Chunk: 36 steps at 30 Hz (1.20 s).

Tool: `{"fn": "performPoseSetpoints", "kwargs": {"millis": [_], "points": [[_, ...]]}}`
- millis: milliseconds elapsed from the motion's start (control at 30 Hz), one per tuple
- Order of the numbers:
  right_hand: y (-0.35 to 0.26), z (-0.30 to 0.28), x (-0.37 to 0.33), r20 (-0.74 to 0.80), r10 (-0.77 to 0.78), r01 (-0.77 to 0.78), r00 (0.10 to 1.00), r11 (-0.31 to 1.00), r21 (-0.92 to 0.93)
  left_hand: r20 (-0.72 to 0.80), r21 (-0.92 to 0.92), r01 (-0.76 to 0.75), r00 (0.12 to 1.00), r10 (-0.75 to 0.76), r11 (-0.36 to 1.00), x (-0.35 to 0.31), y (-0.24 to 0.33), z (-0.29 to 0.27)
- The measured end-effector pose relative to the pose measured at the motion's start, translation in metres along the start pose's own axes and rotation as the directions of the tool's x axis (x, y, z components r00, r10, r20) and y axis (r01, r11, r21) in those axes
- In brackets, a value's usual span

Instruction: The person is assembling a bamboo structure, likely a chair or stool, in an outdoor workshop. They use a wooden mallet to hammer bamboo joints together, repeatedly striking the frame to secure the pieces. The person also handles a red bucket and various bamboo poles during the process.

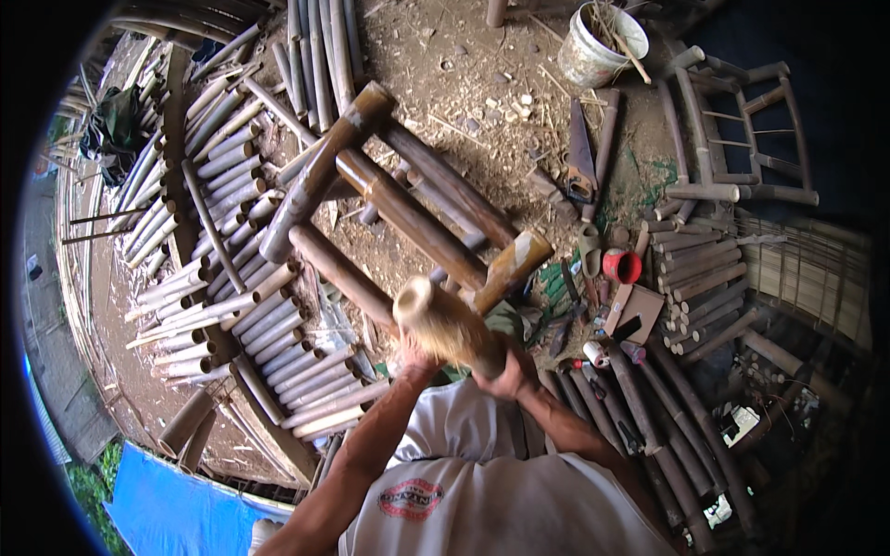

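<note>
A short, thick length of bamboo, pale brown and smeared by motion, is held slantwise in front of my body. Around its near right end my right hand is closed. My left hand is closed against its left side, its fingers partly hidden behind the piece. Just beyond both hands stands a frame of thick brown bamboo poles, with long bars joined to a crosspiece at either end. The bamboo length overlaps the near end of this frame in view; whether they touch I cannot tell.
Cut bamboo lies in rows at left and stacked at right. A handsaw, red container and cardboard box lie on the right. Farther off are a dirty white bucket and another bamboo frame.
</note>
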State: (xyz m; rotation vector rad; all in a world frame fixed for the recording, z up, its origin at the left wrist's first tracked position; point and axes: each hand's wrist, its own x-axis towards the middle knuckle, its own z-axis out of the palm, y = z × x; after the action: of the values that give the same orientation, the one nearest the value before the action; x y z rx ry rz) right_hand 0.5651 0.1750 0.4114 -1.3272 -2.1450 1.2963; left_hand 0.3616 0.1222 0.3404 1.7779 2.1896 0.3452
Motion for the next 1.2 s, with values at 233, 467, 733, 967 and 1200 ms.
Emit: {"fn": "performPoseSetpoints", "kwargs": {"millis": [233,467,733,967,1200], "points": [[0.013,-0.05,-0.011,-0.256,0.076,-0.044,0.964,0.991,0.128,0.151,-0.022,0.055,0.987,-0.051,0.998,0.032,0.03,-0.042],[0.028,-0.118,0.049,-0.511,0.189,-0.187,0.838,0.981,0.055,0.215,-0.008,0.156,0.965,-0.15,0.988,0.073,0.054,-0.048],[0.048,-0.11,0.078,-0.414,0.251,-0.192,0.875,0.965,0.179,0.253,0.01,0.152,0.956,-0.149,0.988,0.07,0.059,-0.045],[0.056,-0.111,0.054,-0.441,0.206,-0.163,0.873,0.977,0.134,0.297,0.057,0.109,0.947,-0.121,0.992,0.076,0.065,-0.047],[0.098,-0.118,-0.047,-0.563,0.515,-0.385,0.647,0.857,0.342,0.509,-0.1,0.237,0.847,-0.155,0.966,0.142,0.106,-0.051]]}}
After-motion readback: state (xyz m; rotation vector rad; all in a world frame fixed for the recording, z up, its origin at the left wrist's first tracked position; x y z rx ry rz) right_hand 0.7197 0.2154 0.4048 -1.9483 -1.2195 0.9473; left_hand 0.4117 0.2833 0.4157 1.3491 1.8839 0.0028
